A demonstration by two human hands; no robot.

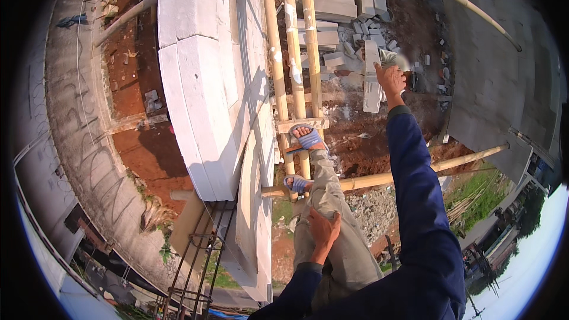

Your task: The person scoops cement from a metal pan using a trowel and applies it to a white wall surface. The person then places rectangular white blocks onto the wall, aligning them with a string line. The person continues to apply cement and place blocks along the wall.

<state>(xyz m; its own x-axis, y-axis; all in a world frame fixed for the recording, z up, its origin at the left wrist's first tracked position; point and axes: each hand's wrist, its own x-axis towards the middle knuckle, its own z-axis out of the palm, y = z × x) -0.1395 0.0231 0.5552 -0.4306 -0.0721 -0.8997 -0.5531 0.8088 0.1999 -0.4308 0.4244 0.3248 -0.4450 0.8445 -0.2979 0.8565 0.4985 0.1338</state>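
Note:
My right arm stretches out and down, and my right hand (391,82) is open with its fingers apart. In line with its fingertips is a long pale block (372,92), which looks farther down than the hand; I cannot tell if they touch. Close by the block, a person in light clothing (388,57) stands below, mostly hidden by my hand. My left hand (323,232) rests on the leg of my olive trousers (349,255), thumb apart and fingers loosely bent, holding nothing. My feet in grey-blue sandals (308,138) are on bamboo poles (292,41).
Left of the poles rises a white block wall (195,77). A steel rebar cage (201,261) stands by its near end. A crosswise bamboo pole (379,179) passes under my right arm. Blocks and broken pieces (335,6) lie on the ground far below, beside a grey wall (492,53).

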